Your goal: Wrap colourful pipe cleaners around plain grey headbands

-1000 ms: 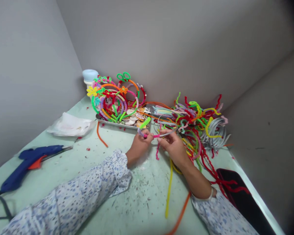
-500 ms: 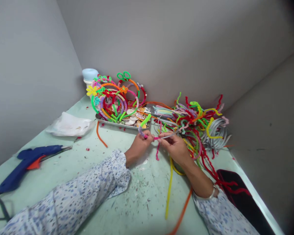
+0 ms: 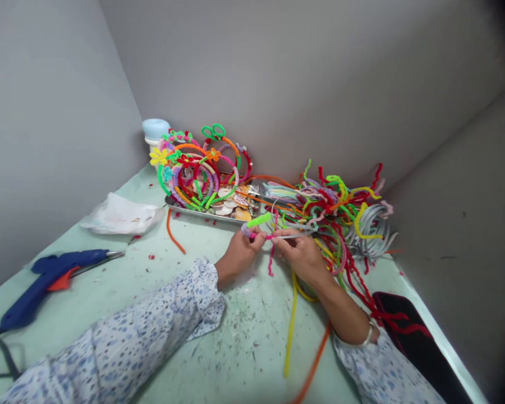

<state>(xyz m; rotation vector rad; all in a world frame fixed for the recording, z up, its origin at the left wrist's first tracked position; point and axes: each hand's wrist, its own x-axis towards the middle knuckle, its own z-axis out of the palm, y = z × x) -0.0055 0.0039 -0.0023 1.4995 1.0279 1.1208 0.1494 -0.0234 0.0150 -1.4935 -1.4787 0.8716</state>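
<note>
Green tip [image 3: 259,219] of the band [image 3: 269,237] has tipped rightward. Left hand [image 3: 240,251] and right hand [image 3: 301,255], nearly touching, pinch the band mid-surface [image 3: 244,342]: one end wrapped, the rest apparently bare. Decorated hoops [image 3: 213,155] fill the far-edge tray [image 3: 206,214].

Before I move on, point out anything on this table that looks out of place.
Red fuzzy stems stray from the tangled pile and lie across the dark, flat device, an odd resting place for them. The tabletop also carries dark scuffs and scattered red bits, so it looks untidy.
</note>
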